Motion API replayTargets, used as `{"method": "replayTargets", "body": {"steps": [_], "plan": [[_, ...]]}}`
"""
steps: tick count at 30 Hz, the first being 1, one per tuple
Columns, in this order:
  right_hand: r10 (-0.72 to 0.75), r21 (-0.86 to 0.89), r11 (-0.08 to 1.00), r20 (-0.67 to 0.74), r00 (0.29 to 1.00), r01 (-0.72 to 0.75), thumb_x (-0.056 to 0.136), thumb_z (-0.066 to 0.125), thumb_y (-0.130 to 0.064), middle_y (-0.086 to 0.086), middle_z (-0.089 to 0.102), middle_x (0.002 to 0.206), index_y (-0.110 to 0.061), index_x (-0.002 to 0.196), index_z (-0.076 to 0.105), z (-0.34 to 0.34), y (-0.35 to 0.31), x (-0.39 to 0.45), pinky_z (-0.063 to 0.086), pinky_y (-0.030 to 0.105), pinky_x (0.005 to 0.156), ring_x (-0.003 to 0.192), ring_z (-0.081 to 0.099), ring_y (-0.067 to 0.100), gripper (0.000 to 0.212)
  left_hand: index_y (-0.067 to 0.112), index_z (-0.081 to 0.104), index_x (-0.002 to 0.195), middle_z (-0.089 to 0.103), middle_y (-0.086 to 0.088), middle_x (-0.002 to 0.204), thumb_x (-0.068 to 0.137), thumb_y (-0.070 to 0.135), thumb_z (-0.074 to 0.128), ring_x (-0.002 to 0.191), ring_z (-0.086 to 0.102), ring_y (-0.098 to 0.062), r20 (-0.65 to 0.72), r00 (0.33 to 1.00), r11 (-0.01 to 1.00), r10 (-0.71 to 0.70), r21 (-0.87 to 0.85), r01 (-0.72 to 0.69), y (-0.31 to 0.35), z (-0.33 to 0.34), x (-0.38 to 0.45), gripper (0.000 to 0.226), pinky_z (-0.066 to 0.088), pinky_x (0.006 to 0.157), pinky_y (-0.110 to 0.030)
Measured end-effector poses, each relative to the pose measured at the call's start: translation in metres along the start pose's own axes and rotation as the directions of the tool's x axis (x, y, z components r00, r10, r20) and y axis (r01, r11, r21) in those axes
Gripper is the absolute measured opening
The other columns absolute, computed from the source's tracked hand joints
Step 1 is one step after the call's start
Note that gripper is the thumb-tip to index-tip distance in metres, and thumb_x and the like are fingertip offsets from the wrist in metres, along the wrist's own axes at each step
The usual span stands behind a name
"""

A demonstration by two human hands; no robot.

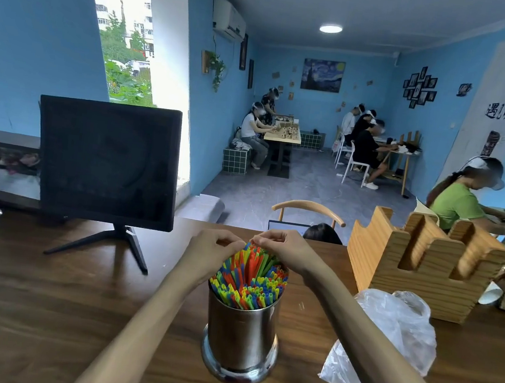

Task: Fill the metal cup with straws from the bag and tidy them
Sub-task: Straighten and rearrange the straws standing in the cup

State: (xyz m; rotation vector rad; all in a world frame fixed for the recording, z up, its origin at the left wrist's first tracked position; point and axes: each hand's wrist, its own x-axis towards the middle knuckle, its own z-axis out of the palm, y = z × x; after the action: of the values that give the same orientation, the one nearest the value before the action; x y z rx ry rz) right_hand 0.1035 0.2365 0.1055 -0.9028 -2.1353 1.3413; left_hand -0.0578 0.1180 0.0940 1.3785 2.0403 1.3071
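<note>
1. The left hand (211, 249) and right hand (282, 248) meet over the far tips of the straws (250, 281), each grip curled and pinching straw ends.
2. The straws, many-coloured, stand packed in the cup (240, 338), fanning toward the far side.
3. The cup stands upright on the table (42, 309), near its front edge.
4. The bag (392, 333) lies crumpled just right of the cup.
5. A wooden holder (419, 260) sits toward the far right; a monitor (106, 162) stands far left.
</note>
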Motion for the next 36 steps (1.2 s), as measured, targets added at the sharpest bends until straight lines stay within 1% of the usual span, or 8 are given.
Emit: {"method": "replayTargets", "body": {"steps": [6,10,13,15,21,26,30,36], "plan": [[-0.031,-0.039,0.999,-0.013,0.999,0.030,0.093,0.073,-0.033,0.003,0.077,0.099,-0.018,0.095,0.077,0.002,-0.001,0.002,0.060,0.041,0.091,0.096,0.072,0.018,0.015,0.031,0.079,0.101,0.066,0.026,0.087,0.091,0.037,0.075,0.082,0.064,0.005,-0.152,0.983,0.992,0.106,0.084,-0.094,0.001,0.001,-0.004,0.012,0.045,0.068,-0.010],[-0.039,0.006,0.999,-0.074,0.996,0.040,0.091,0.075,-0.037,0.004,0.076,0.097,-0.013,0.093,0.074,0.004,-0.004,0.000,0.058,0.036,0.086,0.096,0.072,0.020,0.025,0.027,0.078,0.112,0.064,0.021,0.099,0.098,0.035,0.067,0.084,0.056,0.012,-0.210,0.963,0.983,0.169,0.109,-0.148,0.007,0.000,-0.007,0.020,0.040,0.069,-0.006],[-0.074,-0.016,0.997,-0.076,0.994,0.073,0.091,0.074,-0.038,0.000,0.076,0.094,-0.018,0.091,0.075,0.002,-0.007,-0.002,0.055,0.033,0.085,0.096,0.070,0.017,0.020,0.033,0.073,0.116,0.067,0.020,0.099,0.101,0.031,0.063,0.082,0.061,0.011,-0.201,0.950,0.970,0.240,0.083,-0.228,0.015,-0.004,-0.010,0.018,0.047,0.068,-0.001],[-0.104,-0.066,0.993,-0.053,0.993,0.101,0.093,0.072,-0.037,-0.004,0.076,0.096,-0.023,0.094,0.076,0.000,-0.011,-0.004,0.055,0.032,0.086,0.098,0.069,0.014,0.015,0.040,0.069,0.110,0.072,0.019,0.093,0.099,0.030,0.067,0.082,0.068,0.006,-0.234,0.932,0.960,0.276,0.022,-0.279,0.023,-0.006,-0.012,0.015,0.054,0.074,-0.007],[-0.388,-0.148,0.914,-0.041,0.921,0.378,0.100,0.063,-0.037,-0.015,0.073,0.114,-0.028,0.118,0.074,0.001,-0.030,-0.017,0.050,0.022,0.095,0.110,0.063,-0.006,0.023,0.037,0.074,0.101,0.076,0.013,0.087,0.095,0.022,0.073,0.084,0.073,-0.008,-0.516,0.751,0.855,0.412,-0.067,-0.515,0.049,-0.019,-0.019,0.016,0.060,0.077,-0.026],[-0.391,-0.007,0.918,0.146,0.909,0.396,0.102,0.060,-0.035,-0.002,0.074,0.119,-0.023,0.135,0.063,0.005,-0.039,-0.027,0.051,0.017,0.096,0.114,0.066,0.002,0.035,0.037,0.072,0.100,0.078,0.003,0.089,0.095,0.023,0.073,0.083,0.077,-0.021,-0.697,0.610,0.685,0.378,-0.233,-0.690,0.079,-0.040,-0.028,0.015,0.061,0.078,-0.035],[-0.449,0.044,0.894,0.069,0.891,0.447,0.102,0.061,-0.021,0.001,0.078,0.099,-0.010,0.119,0.073,0.004,-0.040,-0.029,0.053,0.018,0.088,0.100,0.072,0.008,0.023,0.030,0.071,0.101,0.079,-0.002,0.090,0.095,0.024,0.072,0.084,0.077,-0.023,-0.708,0.638,0.634,0.303,-0.350,-0.690,0.084,-0.044,-0.031,0.008,0.058,0.070,-0.028],[-0.447,-0.094,0.882,0.140,0.883,0.462,0.091,0.077,-0.029,-0.005,0.076,0.095,-0.021,0.107,0.081,-0.001,-0.034,-0.034,0.053,0.031,0.083,0.094,0.068,0.018,0.018,0.030,0.069,0.101,0.078,0.001,0.088,0.099,0.018,0.066,0.078,0.074,-0.016,-0.619,0.718,0.686,0.318,-0.372,-0.625,0.067,-0.045,-0.026,0.013,0.055,0.066,-0.020]]}}
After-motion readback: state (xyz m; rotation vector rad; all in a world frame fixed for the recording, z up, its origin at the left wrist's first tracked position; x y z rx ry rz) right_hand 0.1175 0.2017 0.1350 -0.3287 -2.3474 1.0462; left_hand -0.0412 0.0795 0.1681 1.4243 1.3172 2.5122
